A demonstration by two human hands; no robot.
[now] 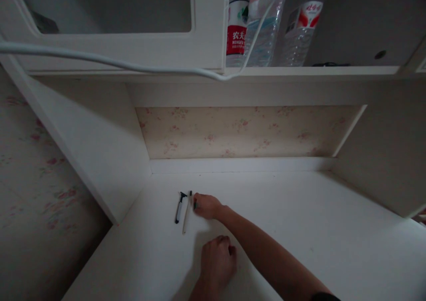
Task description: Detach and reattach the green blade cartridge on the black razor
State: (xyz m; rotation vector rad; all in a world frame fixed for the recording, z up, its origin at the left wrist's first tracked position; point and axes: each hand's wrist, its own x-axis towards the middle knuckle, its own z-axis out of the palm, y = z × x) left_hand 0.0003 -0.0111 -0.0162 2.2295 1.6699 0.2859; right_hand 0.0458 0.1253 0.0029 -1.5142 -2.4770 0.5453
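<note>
My right hand [205,205] reaches forward across the white desk [299,230], its fingers curled and pinched around a small dark piece I cannot name. Just left of it lie a thin pale pen refill [186,216] and a pen cap with a black clip [179,208], side by side on the desk. My left hand [218,261] rests nearer to me as a loose fist on the desktop, with nothing showing in it.
A shelf [299,72] above the desk carries three plastic water bottles [264,24]. A white cable [109,61] runs across the cabinet front [206,48]. White side panels enclose the desk recess, and floral wallpaper [239,132] backs it.
</note>
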